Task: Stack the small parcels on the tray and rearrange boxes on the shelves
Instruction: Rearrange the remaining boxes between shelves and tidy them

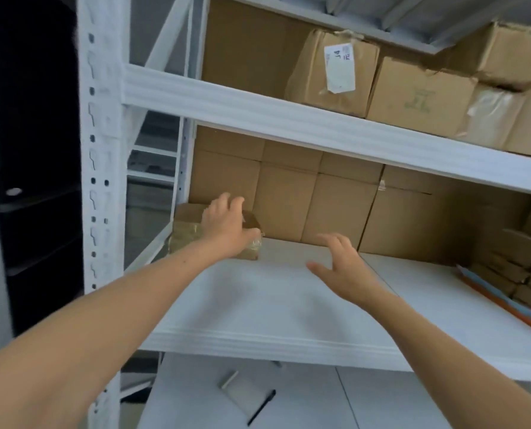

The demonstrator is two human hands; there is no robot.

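A small taped cardboard parcel (186, 235) sits at the left end of the middle shelf (289, 305). My left hand (227, 226) rests on top of the parcel, fingers reaching over its far edge and thumb at its right side. My right hand (343, 263) hovers above the bare shelf to the right of the parcel, fingers spread, holding nothing. A row of larger cardboard boxes (320, 199) stands along the back of this shelf, just behind the parcel.
The upper shelf (289, 116) carries several boxes, one with a white label (340, 68). Flat cartons (517, 267) are stacked at the right end of the middle shelf beside an orange strip (505, 305). Below lie a pen (261, 407) and a small grey item (228, 379). A white upright (102, 150) stands left.
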